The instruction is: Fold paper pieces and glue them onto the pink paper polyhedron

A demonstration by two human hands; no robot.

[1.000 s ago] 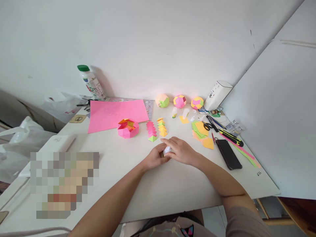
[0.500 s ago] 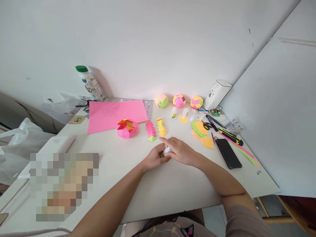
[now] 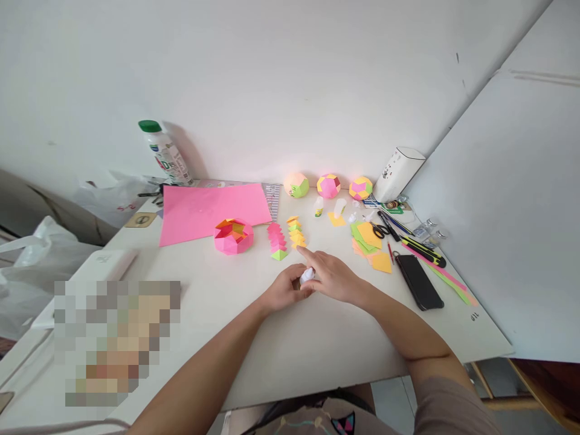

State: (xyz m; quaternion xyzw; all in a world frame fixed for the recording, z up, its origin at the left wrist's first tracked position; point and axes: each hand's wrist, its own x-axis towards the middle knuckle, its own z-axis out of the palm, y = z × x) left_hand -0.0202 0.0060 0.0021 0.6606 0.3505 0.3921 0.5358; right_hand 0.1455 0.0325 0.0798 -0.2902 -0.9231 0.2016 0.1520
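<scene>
A big white table [image 3: 317,350] fills the front. Two arms reach over it with bent elbows, and the hands meet near the middle. The left hand [image 3: 284,289] is on its side, curled around a small thing with a white top [image 3: 308,275]. The right hand [image 3: 334,275] leans in from the other side, palm down. Its thumb touches the white top and its pointer finger sticks out, but I cannot tell if it pinches.

A wide pink sheet [image 3: 203,208] lies at the back left. A see-through bag [image 3: 109,196] near it has red marks like "S-2". The tall white bottle [image 3: 167,154] with a green cap shows a big "D"; its other words are too tiny to read. By the table's right edge are dark hand-drawn letters [image 3: 474,317] I cannot read.

A black case [image 3: 419,282] lies to the right. A pink paper bowl [image 3: 234,238] sits to the left, past the left hand. Just beyond the hands are a pink paper row [image 3: 276,237] and a yellow paper row [image 3: 296,235]; the pointer finger reaches the yellow one's near end.

The small thing sits between both hands, partly hidden by fingers.
</scene>
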